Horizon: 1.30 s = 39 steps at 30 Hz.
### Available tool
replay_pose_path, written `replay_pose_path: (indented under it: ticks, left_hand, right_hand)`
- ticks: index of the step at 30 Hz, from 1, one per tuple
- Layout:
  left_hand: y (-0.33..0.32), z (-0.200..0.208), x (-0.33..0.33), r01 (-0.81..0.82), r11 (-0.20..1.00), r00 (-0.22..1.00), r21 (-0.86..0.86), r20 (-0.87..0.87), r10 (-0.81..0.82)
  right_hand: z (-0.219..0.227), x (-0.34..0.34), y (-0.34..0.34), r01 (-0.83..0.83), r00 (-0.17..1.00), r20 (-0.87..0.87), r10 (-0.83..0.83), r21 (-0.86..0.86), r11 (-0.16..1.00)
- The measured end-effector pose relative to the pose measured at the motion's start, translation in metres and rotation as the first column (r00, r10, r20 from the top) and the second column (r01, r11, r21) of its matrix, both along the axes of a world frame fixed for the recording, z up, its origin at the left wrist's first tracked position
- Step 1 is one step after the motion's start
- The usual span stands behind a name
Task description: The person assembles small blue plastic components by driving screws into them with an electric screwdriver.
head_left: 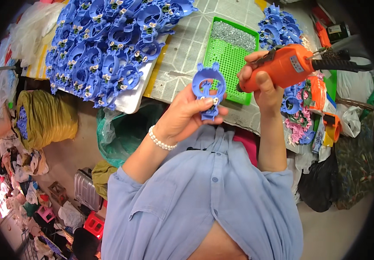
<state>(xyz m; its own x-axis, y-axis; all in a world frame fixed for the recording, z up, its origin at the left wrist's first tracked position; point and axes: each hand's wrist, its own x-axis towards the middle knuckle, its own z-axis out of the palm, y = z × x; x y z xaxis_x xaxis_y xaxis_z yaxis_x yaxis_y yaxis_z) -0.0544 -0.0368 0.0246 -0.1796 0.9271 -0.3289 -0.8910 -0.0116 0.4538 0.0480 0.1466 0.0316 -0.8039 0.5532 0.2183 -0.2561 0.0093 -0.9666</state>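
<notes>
My left hand (192, 105) grips a blue plastic part (208, 84) by its lower end, the thumb pressed on its front. The part has a round ring with two small knobs on top. An orange electric screwdriver (280, 67) is wrapped in my right hand (262, 80), its tip pointing toward the blue part but apart from it. Beyond both hands lies a green perforated tray (226, 56) with a heap of small silver screws (233, 35) at its far end.
A large pile of similar blue parts (104, 47) covers a white board at the left of the table. More blue parts (279, 26) and pink pieces (299, 123) lie at the right. The screwdriver's black cable (338, 65) runs off right. A green bag (117, 134) hangs below the table edge.
</notes>
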Motion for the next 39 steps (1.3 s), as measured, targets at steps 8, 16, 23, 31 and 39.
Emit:
replay_pose_path:
  ticks: [8,16,23,31,39]
  left_hand:
    - [-0.014,-0.022,0.01,0.017,0.997,1.0,-0.073,0.02,-0.015]
    - [-0.002,-0.031,0.008,-0.06,0.988,0.991,-0.144,-0.127,0.041]
    - [0.002,-0.033,0.005,-0.079,0.983,0.99,-0.164,-0.129,0.058]
    - [0.002,-0.035,0.001,-0.073,0.984,0.988,-0.164,-0.149,0.049]
    - [0.004,-0.032,-0.001,-0.124,0.981,0.983,-0.148,-0.151,0.102]
  right_hand:
    - [-0.023,-0.04,0.024,0.088,0.975,-0.204,-0.086,0.001,0.996]
    - [-0.045,-0.073,0.031,0.177,0.946,-0.271,-0.178,-0.027,0.984]
    - [-0.053,-0.079,0.03,0.218,0.958,-0.202,-0.204,0.047,0.975]
    - [-0.058,-0.081,0.031,0.226,0.958,-0.194,-0.213,0.048,0.973]
    - [-0.056,-0.081,0.03,0.222,0.961,-0.181,-0.21,0.051,0.974]
